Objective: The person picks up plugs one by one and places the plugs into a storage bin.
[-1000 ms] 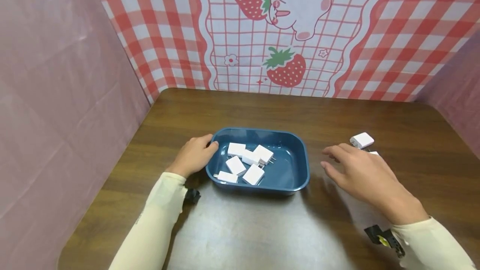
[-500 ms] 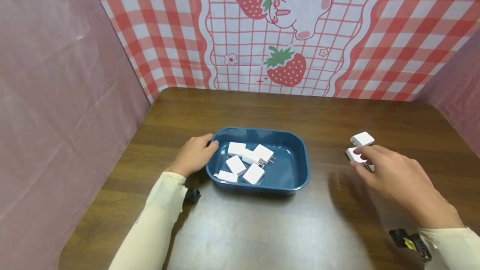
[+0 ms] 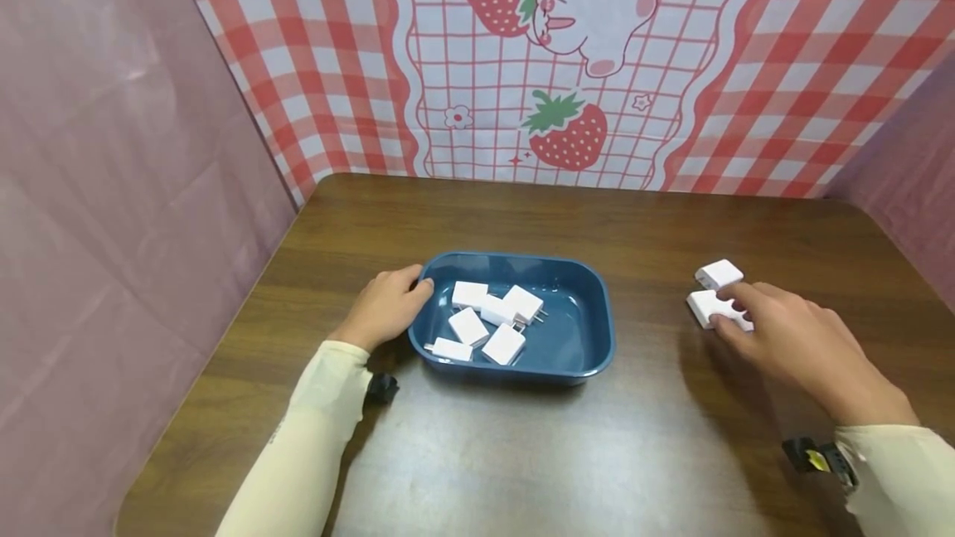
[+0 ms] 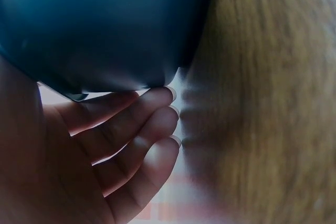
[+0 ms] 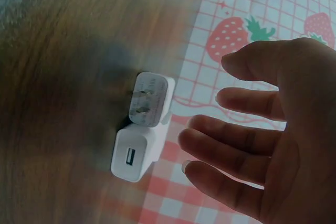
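A blue rectangular tray (image 3: 570,346) stands on the table with several white USB charger plugs (image 3: 467,328) heaped mostly in its left half. My left hand (image 3: 384,307) grips the tray's left end, thumb at the rim; in the left wrist view its fingers (image 4: 152,124) lie along the outer wall. At the right, my right hand (image 3: 809,346) hovers by a white charger plug (image 3: 701,305), partly covering it. Another charger plug (image 3: 719,274) lies just behind. The right wrist view shows bent fingers (image 5: 231,140) apart from the plugs, one with prongs (image 5: 149,100), one showing its USB port (image 5: 131,153).
The brown wooden table (image 3: 522,454) reaches back to a red-and-white checked cloth (image 3: 336,65) with strawberry prints. A pink curtain (image 3: 127,189) hangs along the left side, and another at the right.
My right hand has moved rightward from beside the tray to the loose charger plugs, uncovering the nearer one. The left hand and tray have stayed put.
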